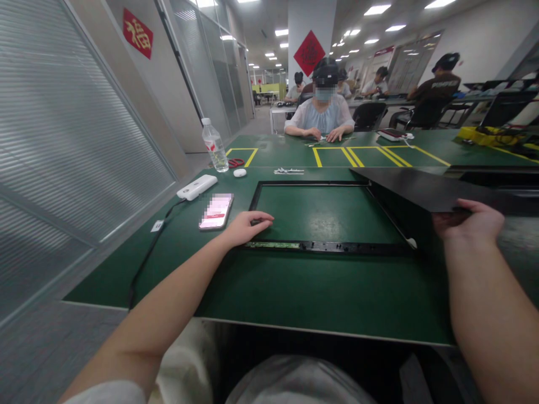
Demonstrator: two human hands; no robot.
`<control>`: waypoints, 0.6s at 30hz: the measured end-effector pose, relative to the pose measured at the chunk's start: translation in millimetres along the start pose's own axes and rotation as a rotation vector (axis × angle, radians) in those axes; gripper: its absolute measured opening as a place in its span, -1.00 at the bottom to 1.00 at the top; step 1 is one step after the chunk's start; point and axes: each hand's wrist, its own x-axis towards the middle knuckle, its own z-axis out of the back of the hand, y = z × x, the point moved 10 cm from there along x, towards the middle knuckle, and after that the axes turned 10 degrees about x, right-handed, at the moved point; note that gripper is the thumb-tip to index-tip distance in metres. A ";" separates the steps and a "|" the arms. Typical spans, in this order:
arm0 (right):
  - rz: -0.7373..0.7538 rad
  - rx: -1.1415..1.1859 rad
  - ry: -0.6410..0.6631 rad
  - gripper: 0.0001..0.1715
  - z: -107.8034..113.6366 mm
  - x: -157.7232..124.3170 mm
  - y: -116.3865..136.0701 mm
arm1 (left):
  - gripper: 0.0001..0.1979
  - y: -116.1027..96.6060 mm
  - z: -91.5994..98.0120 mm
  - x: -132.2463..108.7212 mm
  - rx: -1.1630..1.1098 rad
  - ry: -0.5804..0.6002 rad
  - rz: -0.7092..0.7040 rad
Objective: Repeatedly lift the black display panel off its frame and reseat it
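Frame (345, 247): flat on the worktop (320, 297), centre of the picture, opening unfilled. Dark panel (412, 189): raised, right of the picture; near edge pinched by the right hand (474, 223). Left hand (248, 228): fingers half curled at the frame's left side; grip unconfirmed. Status: panel lifted, not set down; separation at the frame's upper-right corner unclear.
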 end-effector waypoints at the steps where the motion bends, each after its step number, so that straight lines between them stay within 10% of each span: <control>1: -0.003 0.013 0.012 -0.69 -4.5 -6.4 -0.4 | -0.66 1.9 1.1 0.2 -0.029 -0.009 0.013; 18: -0.104 -0.023 0.334 -0.80 -63.6 -78.3 -16.5 | -0.51 30.2 13.4 2.9 -0.427 -0.169 0.156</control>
